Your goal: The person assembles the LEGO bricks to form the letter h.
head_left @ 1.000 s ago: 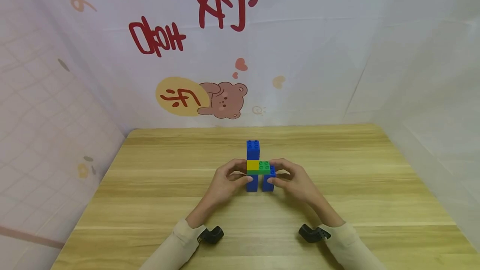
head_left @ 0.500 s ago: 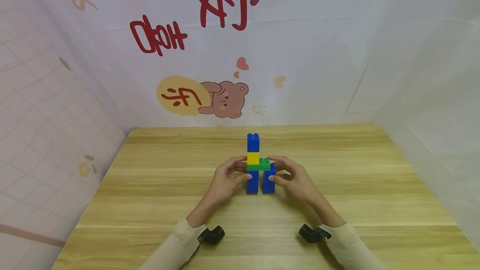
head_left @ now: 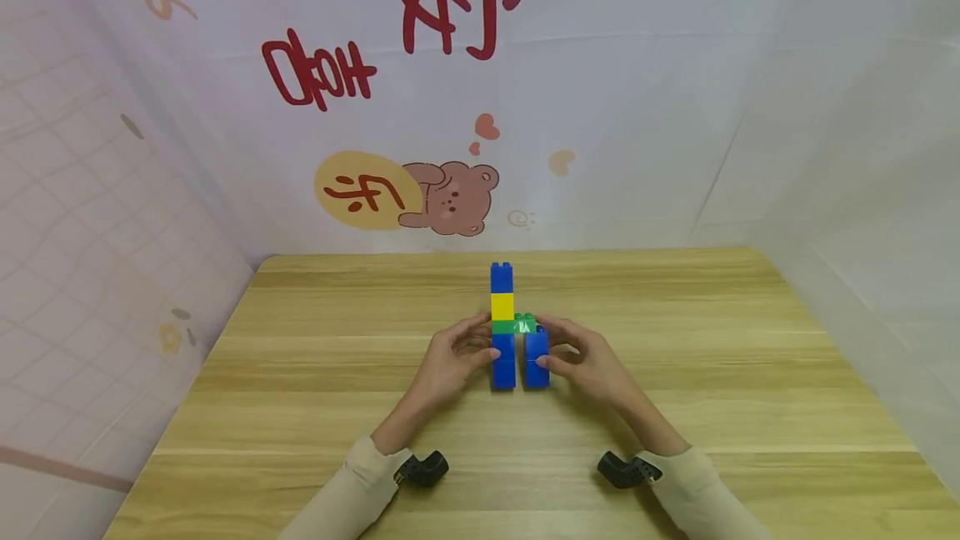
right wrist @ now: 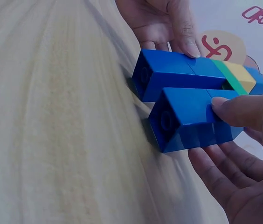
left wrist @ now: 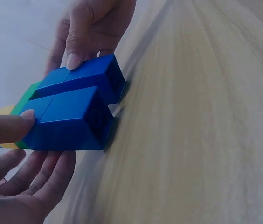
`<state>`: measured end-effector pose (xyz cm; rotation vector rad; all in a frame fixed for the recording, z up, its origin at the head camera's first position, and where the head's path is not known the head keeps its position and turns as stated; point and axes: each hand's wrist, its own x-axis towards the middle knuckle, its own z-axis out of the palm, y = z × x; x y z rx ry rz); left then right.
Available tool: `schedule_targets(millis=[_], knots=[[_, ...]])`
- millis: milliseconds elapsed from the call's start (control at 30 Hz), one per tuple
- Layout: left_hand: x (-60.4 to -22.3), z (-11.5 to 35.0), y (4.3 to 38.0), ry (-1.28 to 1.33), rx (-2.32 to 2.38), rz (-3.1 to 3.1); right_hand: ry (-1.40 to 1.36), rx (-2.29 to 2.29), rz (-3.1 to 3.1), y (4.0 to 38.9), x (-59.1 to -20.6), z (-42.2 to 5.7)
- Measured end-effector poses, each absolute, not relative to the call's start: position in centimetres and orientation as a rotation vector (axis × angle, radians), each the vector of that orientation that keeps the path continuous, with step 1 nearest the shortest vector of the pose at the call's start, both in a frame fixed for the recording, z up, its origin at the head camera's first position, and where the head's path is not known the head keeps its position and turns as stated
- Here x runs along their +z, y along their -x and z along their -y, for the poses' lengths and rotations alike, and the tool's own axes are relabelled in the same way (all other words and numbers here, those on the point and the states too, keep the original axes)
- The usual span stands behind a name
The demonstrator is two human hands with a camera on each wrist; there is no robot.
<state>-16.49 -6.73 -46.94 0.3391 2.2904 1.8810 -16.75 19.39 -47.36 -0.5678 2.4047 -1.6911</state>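
Note:
A brick figure stands between my hands in the head view. Its left blue leg (head_left: 504, 373) and right blue leg (head_left: 537, 375) each show two stacked blocks. A green brick (head_left: 524, 325) bridges their tops, bearing a yellow brick (head_left: 502, 307) with a blue brick (head_left: 502, 279) above it at the left. My left hand (head_left: 452, 358) grips the left leg, thumb in front and fingers behind. My right hand (head_left: 594, 359) holds the right leg the same way. Both wrist views show the hollow undersides of the legs, tilted just off or against the table; contact is unclear.
The wood-grain table (head_left: 300, 407) extends around both hands. A white printed backdrop (head_left: 630, 107) with a bear drawing stands along its back edge. Black wrist devices (head_left: 424, 469) sit at both cuffs.
The figure has tipped back: its top has moved away from me, so the front faces show more and the top face less. Both hands keep their hold nearly in place.

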Motion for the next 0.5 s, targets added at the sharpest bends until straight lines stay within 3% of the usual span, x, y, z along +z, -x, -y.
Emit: schedule_targets(millis=[500], knots=[[-47.55, 6.70, 16.57, -0.264, 1.835, -2.320, 0.454, -1.604, -2.460, 16.48, -47.82, -19.01]])
